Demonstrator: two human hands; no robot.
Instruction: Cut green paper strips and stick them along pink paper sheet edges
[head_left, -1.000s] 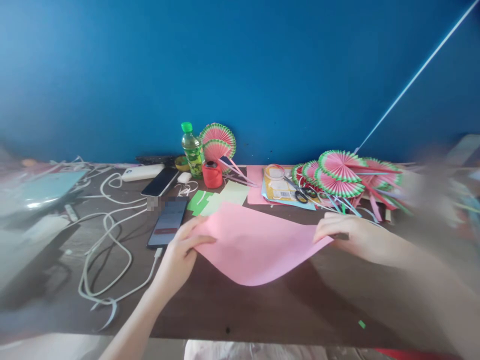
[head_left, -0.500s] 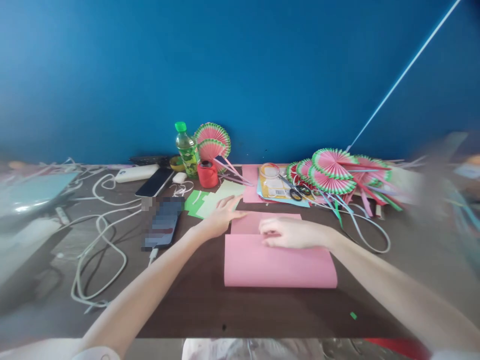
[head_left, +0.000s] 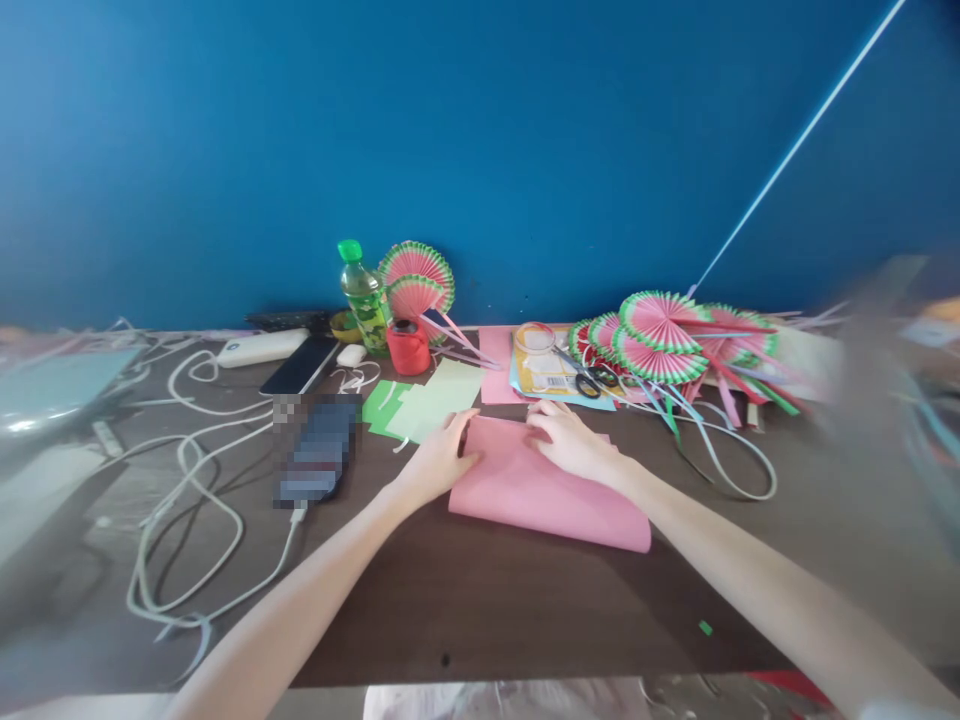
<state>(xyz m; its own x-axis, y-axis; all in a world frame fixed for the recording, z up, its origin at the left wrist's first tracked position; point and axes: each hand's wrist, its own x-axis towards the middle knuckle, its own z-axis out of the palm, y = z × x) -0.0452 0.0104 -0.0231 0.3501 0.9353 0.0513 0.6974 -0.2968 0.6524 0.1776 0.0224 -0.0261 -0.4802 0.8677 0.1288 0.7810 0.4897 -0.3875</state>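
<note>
A pink sheet of paper [head_left: 544,500] lies folded over on the dark table in front of me, its rounded fold toward me and slightly slanted. My left hand [head_left: 444,455] is at its far left corner, the thumb over the paper and the fingers along the edge. At the far edge, my right hand [head_left: 570,440] grips the layers with bent fingers, its palm over the sheet. A bit of the lower layer shows past the right wrist. The fingertips' undersides are hidden.
Left stand a phone [head_left: 319,450] on a cable, green paper pieces [head_left: 435,395], a red container [head_left: 409,348] and a green-capped bottle [head_left: 365,300]. Behind lie scissors [head_left: 589,378] on a packet. Pink-and-green paper fans [head_left: 660,335] are piled at the right back by the blue wall.
The upper flap has been brought farther back over the lower layer, and the fold now slants. My right hand has moved to the far edge; my left hand has shifted slightly toward me.
</note>
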